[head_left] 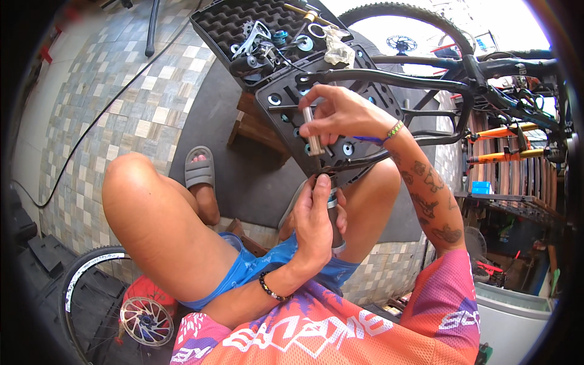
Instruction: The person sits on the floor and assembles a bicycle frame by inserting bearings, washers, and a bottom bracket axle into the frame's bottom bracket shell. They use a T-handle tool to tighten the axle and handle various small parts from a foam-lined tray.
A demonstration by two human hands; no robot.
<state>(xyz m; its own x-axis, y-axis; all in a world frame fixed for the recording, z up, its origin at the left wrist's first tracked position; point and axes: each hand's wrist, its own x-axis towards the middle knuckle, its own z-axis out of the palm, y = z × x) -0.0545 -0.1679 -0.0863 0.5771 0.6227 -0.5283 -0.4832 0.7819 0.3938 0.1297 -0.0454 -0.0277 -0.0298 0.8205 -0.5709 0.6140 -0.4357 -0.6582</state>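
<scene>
My left hand (pixel 317 210) is wrapped round a dark grey cylinder (pixel 334 226) with silver bands, held upright just below the end of a black bicycle frame arm (pixel 365 161). Its thumb lies along the top, near the tip of that arm. Above it, my right hand (pixel 344 112) pinches a shiny metallic cylinder (pixel 314 143) between thumb and fingers. This piece points down toward the frame tip; whether they touch I cannot tell. Behind both hands lies a black foam tool tray (pixel 274 125) with round blue-and-silver pieces set into it.
An open case (pixel 213 27) holds a derailleur (pixel 252 42), a hammer and loose parts, with a crumpled plastic bag (pixel 339 48) beside them. The bicycle frame (pixel 474 73) stands at right. A wheel with a brake disc (pixel 146 320) lies at lower left. A black cable (pixel 115 100) crosses the tiles.
</scene>
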